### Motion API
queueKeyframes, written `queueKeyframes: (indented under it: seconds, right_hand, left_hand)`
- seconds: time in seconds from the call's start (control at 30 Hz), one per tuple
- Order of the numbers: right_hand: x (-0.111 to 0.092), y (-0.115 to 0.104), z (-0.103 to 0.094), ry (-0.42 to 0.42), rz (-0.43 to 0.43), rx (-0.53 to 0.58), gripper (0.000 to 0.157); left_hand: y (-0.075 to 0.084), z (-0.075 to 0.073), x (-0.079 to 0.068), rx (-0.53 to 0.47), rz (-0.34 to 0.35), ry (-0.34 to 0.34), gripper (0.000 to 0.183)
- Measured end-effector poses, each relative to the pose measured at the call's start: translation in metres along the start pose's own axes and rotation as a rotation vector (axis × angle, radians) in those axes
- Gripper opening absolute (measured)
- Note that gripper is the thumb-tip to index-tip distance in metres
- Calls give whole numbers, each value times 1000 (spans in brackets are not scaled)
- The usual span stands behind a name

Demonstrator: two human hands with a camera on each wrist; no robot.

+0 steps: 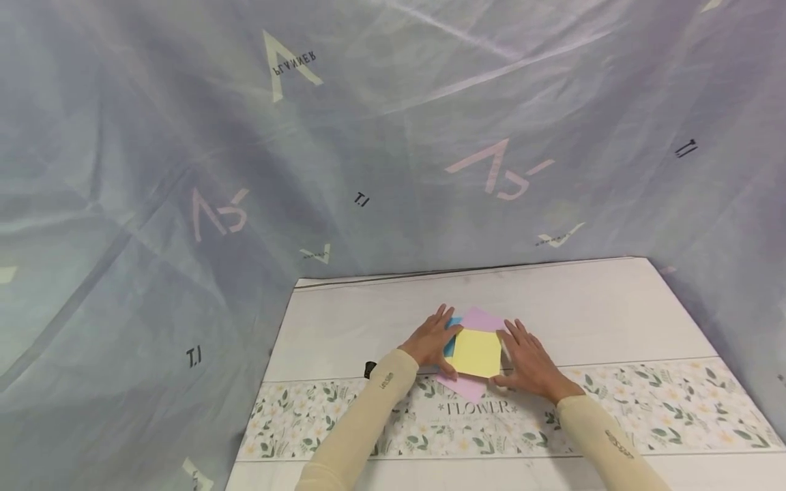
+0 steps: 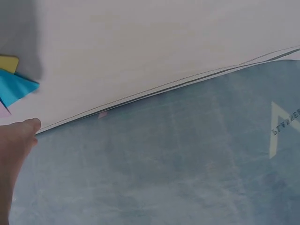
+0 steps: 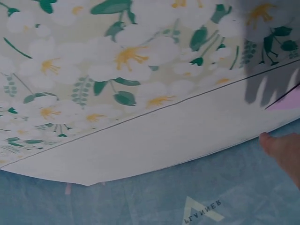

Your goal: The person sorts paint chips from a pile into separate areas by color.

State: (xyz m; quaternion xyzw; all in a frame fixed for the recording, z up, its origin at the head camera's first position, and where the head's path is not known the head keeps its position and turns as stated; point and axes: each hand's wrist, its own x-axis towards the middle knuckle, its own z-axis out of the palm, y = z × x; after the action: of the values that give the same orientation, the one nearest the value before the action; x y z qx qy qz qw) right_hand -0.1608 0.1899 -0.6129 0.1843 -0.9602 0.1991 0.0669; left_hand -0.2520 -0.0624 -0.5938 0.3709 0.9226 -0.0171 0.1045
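Observation:
A yellow square of paper (image 1: 477, 352) lies between the two hands, over a blue piece of paper (image 1: 451, 348) and pink-lilac paper (image 1: 482, 318) that sticks out above and below it. Along its left side is my left hand (image 1: 432, 339), thumb at the lower corner and a finger at the upper one. My right hand (image 1: 529, 361) meets the right side the same way, fingers spread and fairly straight. The left wrist view shows a corner of blue paper (image 2: 18, 89) beyond part of the left hand (image 2: 16, 145). In the right wrist view, only a fingertip area (image 3: 281, 150) shows near pink paper (image 3: 287, 99).
The white table cover (image 1: 368, 320) carries a floral band (image 1: 663, 409) with the printed word FLOWER. A small black object (image 1: 370, 369) sits by the left forearm. Grey-blue printed sheeting (image 1: 393, 136) hangs behind and at both sides.

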Motion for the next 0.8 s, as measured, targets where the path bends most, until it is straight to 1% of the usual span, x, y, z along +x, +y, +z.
queueKeyframes:
  seconds: [0.03,0.17,0.27,0.4,0.53,0.63,0.8]
  right_hand:
    - [2,-1,0,1,-8,3,105]
    - [8,-7,-2,-44,-6,20,104]
    - [11,-11,-1,-74,0,40,105]
    - [18,-15,2,-64,-31,54,105]
    - [24,-20,5,-34,-78,64,103]
    - [29,-25,9,-17,-103,78,102]
    - [37,-34,17,-26,-111,90,100]
  left_hand:
    - [-2,0,-2,-2,-2,4,118]
    - [-9,4,-8,-35,-3,25,119]
    - [-14,7,-12,-35,-1,32,117]
    - [-21,8,-19,-33,-9,34,116]
    - [-27,7,-29,-68,-24,42,117]
    - [-32,7,-37,-77,-33,55,117]
    - [-42,13,-50,-84,-57,67,115]
